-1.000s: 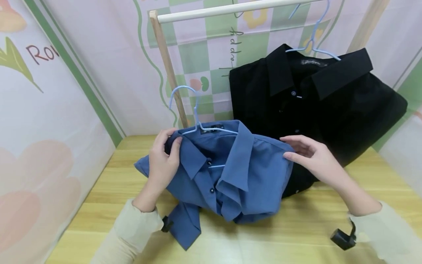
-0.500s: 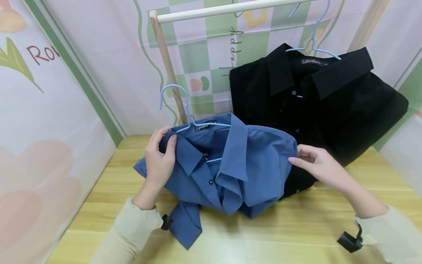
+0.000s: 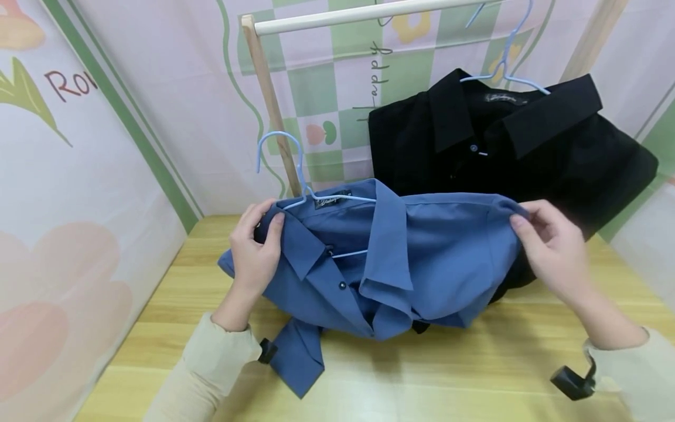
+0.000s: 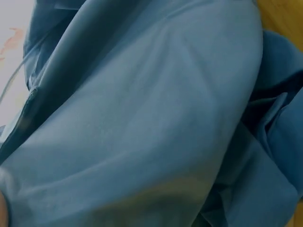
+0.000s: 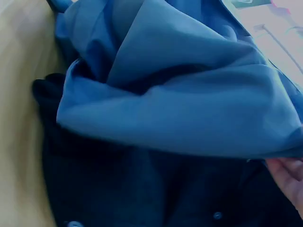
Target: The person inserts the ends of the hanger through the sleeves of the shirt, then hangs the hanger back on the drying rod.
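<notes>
A blue collared shirt [image 3: 448, 252] is held up above the table, with a light blue wire hanger [image 3: 300, 158] inside its neck. The hanger's hook sticks up free at the upper left of the collar. At the left side of the collar, my left hand [image 3: 255, 246] grips the cloth between thumb and fingers; whether it also holds the hanger is hidden. My right hand [image 3: 554, 246] pinches the shirt's shoulder on the right, and the cloth is stretched between both hands. In the right wrist view, the blue cloth [image 5: 189, 113] hangs over dark fabric.
Behind, a black shirt [image 3: 506, 152] hangs on another light blue hanger [image 3: 506, 64] from a rack with a pale rail [image 3: 358, 16] and wooden post [image 3: 271, 105]. Its lower part reaches the wooden table [image 3: 174, 305]. Printed cloth walls [image 3: 126, 164] surround the table.
My right hand has moved right and slightly up, taking hold of the shoulder and drawing the blue shirt wider. The hanger hook has shifted left and slightly up. My left hand stays on the collar.
</notes>
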{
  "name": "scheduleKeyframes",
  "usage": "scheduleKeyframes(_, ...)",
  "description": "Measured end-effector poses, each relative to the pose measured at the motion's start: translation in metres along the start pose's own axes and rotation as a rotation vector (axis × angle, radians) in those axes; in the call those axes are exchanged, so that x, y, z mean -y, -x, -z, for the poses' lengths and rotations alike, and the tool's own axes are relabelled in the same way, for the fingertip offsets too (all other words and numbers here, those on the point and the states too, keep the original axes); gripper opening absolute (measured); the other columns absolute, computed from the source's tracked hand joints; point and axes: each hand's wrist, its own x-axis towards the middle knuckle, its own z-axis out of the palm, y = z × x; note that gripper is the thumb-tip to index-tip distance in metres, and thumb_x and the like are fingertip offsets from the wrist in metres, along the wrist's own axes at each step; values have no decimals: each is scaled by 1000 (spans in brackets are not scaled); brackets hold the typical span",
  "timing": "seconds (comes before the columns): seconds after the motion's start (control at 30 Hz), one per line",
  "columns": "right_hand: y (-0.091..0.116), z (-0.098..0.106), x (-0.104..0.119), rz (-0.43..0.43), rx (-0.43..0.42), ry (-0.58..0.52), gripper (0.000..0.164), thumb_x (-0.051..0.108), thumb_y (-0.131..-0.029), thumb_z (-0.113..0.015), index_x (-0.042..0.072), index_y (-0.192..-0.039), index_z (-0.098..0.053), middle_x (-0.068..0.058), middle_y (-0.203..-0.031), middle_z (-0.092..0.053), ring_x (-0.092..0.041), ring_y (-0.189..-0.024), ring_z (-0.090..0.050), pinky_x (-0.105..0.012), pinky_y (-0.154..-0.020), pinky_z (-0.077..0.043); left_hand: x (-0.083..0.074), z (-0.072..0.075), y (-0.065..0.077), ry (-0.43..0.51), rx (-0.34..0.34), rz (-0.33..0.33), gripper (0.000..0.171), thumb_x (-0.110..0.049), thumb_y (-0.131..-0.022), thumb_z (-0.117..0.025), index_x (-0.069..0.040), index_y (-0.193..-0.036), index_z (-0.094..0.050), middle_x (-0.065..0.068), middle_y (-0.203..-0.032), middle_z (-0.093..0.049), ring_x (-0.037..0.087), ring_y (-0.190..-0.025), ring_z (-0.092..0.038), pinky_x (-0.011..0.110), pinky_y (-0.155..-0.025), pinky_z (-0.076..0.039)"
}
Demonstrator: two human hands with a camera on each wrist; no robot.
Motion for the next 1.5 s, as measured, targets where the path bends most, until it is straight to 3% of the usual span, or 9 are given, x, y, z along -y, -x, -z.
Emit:
scheduleKeyframes(0.2,-5,5,9,61,-29,65,9,-8,-97,-61,-14,-103,-64,14,-95,-64,-2,-78,-57,-7,-72,-46,-3,0,-1,10,-8,11,21,2,-97,-63,8,-116,-70,22,-101,-69,26,-85,-59,26,-76,-44)
scheduleKeyframes(0.53,-2,10,-12,-97,238,239,13,5,-100,-65,-3,-111,-67,21,-96,-58,4,-80,-53,-4,-72,-41,-5,-5,5,23,32,62,20,3,-97,-64,8,-116,-70,19,-97,-68,21,-77,-54,25,-69,-42)
scheduleKeyframes(0.73,-12,16,-3,-105,304,244,27,-1,-98,-61,-2,-125,-64,23,-103,-57,10,-88,-54,-3,-76,-41,-8,-10,7,2,60,57,20,4,-97,-64,7,-115,-70,18,-98,-69,23,-77,-54,27,-67,-41)
scheduleKeyframes(0.9,-19,8,20,70,225,268,36,-10,-91,-60,0,-125,-68,22,-110,-60,11,-100,-53,-5,-85,-38,-13,-14,8,2,96,36,19,4,-96,-66,7,-114,-71,18,-101,-70,25,-79,-57,27,-67,-43)
scheduleKeyframes(1.1,-19,-17,46,305,231,349,33,-2,-90,-71,1,-122,-71,-11,-117,-69,-17,-113,-59,-20,-100,-38,-19,-19,11,20,144,9,21,5,-96,-66,6,-116,-71,18,-106,-71,25,-78,-60,26,-66,-45)
scheduleKeyframes(1.2,-17,-30,53,319,304,394,36,4,-89,-75,5,-125,-70,-12,-118,-69,-31,-108,-61,-39,-99,-44,-21,-21,12,33,165,8,20,4,-96,-66,5,-116,-71,16,-105,-72,25,-78,-60,27,-66,-45)
scheduleKeyframes(1.3,-16,-41,56,313,337,391,36,4,-87,-78,5,-122,-71,-11,-115,-71,-32,-105,-63,-54,-92,-45,-21,-23,13,41,182,13,20,4,-96,-66,4,-115,-71,15,-105,-72,25,-80,-62,29,-67,-47)
scheduleKeyframes(1.4,-15,-49,57,308,329,364,34,2,-85,-80,4,-118,-72,-9,-110,-72,-30,-100,-64,-51,-89,-47,-22,-24,15,53,195,24,20,4,-96,-66,5,-115,-71,16,-105,-72,26,-83,-63,29,-70,-49)
scheduleKeyframes(1.5,-15,-55,58,311,313,341,32,1,-84,-82,5,-114,-74,-6,-104,-72,-24,-93,-65,-34,-86,-49,-23,-24,15,61,205,31,21,4,-95,-67,5,-115,-71,16,-103,-71,26,-82,-63,28,-70,-49)
